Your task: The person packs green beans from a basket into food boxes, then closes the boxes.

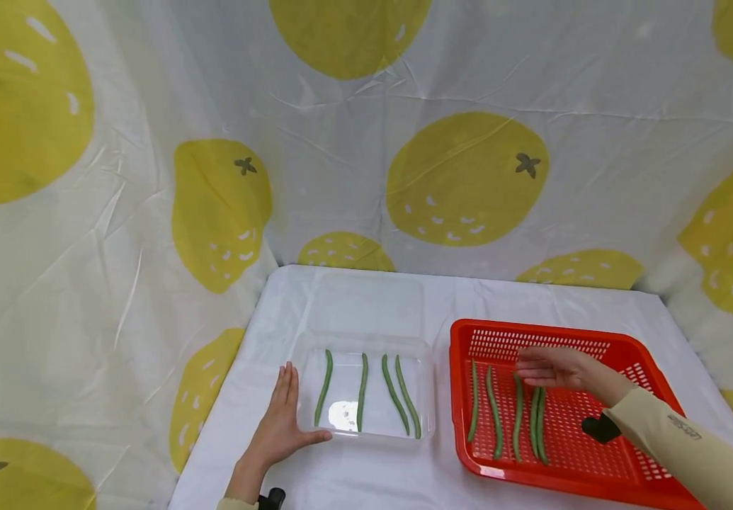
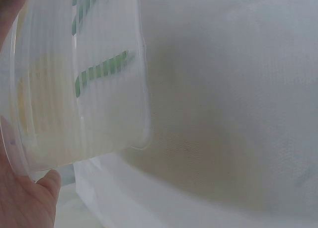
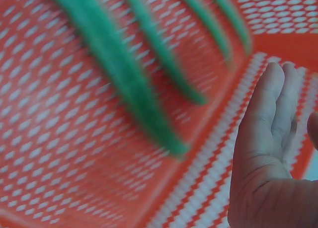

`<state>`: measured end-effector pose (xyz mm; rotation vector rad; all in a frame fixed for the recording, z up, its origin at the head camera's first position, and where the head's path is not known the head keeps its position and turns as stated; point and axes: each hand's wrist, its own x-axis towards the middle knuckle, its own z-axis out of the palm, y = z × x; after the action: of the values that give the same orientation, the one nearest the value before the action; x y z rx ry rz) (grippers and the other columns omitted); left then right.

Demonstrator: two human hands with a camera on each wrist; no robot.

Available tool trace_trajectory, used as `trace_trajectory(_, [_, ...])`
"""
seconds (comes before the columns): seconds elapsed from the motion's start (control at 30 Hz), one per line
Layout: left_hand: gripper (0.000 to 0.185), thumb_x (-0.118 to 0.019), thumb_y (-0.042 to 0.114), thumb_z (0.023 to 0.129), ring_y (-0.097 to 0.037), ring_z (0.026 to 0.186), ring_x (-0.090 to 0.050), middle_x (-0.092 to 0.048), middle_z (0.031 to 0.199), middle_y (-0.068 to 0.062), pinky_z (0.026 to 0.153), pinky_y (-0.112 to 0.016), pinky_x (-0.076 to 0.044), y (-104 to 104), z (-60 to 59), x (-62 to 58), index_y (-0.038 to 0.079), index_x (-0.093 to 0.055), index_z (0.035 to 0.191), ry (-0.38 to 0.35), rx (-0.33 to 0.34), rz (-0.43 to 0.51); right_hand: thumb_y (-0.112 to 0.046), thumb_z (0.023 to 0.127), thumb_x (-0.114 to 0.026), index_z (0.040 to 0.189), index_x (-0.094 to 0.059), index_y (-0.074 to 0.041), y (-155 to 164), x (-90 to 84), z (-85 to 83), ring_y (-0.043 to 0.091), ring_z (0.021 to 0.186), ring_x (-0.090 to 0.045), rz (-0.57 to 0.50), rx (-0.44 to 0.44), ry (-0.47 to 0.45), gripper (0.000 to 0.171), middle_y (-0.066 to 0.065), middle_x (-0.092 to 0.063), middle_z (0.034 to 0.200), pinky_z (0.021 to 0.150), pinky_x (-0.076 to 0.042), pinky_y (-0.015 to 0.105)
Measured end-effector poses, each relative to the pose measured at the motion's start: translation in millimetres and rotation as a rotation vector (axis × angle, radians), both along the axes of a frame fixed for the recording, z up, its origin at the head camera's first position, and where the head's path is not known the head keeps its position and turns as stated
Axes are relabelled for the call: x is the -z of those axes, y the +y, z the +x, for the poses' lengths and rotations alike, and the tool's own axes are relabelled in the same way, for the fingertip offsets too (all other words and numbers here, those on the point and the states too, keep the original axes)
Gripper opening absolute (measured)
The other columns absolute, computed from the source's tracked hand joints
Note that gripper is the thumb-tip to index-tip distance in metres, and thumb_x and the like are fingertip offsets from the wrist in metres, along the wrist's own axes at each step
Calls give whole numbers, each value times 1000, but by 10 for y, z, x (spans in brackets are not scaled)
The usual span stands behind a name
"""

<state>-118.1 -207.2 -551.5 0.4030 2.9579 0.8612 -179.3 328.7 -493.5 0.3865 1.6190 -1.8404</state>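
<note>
A clear plastic container (image 1: pixel 428 397) holds several green beans (image 1: pixel 324 389) laid lengthwise, spaced apart. My left hand (image 1: pixel 280 425) is at its left side, fingers straight and thumb stretched along the front. In the left wrist view, the thumb and palm lie right at the container's rim (image 2: pixel 17 153). To the right, a red perforated basket (image 1: pixel 544 327) has several more green beans (image 1: pixel 518 418) lying in its left half. Over it is my right hand (image 1: pixel 557 368), fingers extended together near the beans' far ends. The right wrist view shows nothing in that hand.
A clear flat lid-like panel (image 1: pixel 366 304) lies behind the container. White cloth covers the table (image 1: pixel 398 474), and a lemon-printed curtain (image 1: pixel 341 177) hangs around its back and sides. Dark wrist devices (image 1: pixel 600 428) sit at both sleeves.
</note>
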Motion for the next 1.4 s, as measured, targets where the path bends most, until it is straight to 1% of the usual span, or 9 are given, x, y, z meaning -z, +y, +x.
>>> trace_trajectory(0.23, [139,-71,75,57,-30,142,5,4,157,-16,108,-49,-21,-9,17,5,-1,-2,151,1,-1,1,-17,102,-43,114,-63,8,277,229,157,30,91,-68,79,57,-103,34,20,-69,97,87,-48,42])
trace_trajectory(0.43, [139,-71,75,57,-31,142,3,1,157,-18,108,-49,-22,-11,44,3,-1,-2,151,2,-6,7,-17,101,-47,106,-68,6,400,382,237,31,84,-69,145,131,-149,31,20,-69,92,80,-52,36])
trace_trajectory(0.53, [139,-73,73,57,-32,142,2,1,157,-19,108,-49,-22,-10,50,-1,-2,-4,150,6,-6,10,-17,100,-50,101,-70,4,404,446,264,29,79,-69,186,136,-149,29,18,-69,87,77,-53,36])
trace_trajectory(0.67, [139,-72,74,57,-33,142,1,0,156,-20,108,-50,-22,-10,48,-1,-4,-5,150,21,-2,12,-16,97,-55,93,-69,4,359,475,283,27,74,-70,242,163,-144,25,17,-69,80,74,-54,36])
trace_trajectory(0.9, [140,-69,77,56,-32,142,2,1,157,-18,108,-49,-22,-9,37,5,0,-1,151,23,0,12,-14,95,-57,86,-70,3,311,487,277,21,68,-69,298,127,-124,24,14,-69,75,70,-55,34])
trace_trajectory(0.97, [139,-69,77,56,-32,142,2,1,157,-18,108,-49,-22,-11,34,9,1,0,151,23,0,13,-15,95,-59,84,-70,3,292,491,262,21,67,-69,316,144,-136,23,13,-69,74,69,-55,34])
trace_trajectory(1.23, [139,-70,76,56,-29,143,4,2,157,-16,109,-49,-20,-11,12,15,-2,-4,150,27,-3,8,-11,92,-63,79,-69,3,208,532,206,19,62,-67,389,175,-109,20,10,-67,68,65,-56,32])
trace_trajectory(1.33, [139,-70,76,57,-29,143,5,3,157,-16,109,-49,-20,-12,9,13,0,-1,151,25,3,15,-12,91,-64,81,-69,3,192,544,201,18,62,-67,403,171,-95,19,9,-67,68,65,-56,33])
trace_trajectory(1.4, [139,-69,76,57,-29,143,5,3,157,-16,108,-49,-21,-12,10,15,2,1,151,20,6,18,-12,91,-64,80,-70,2,186,551,203,18,63,-67,392,167,-93,19,9,-67,69,66,-56,33])
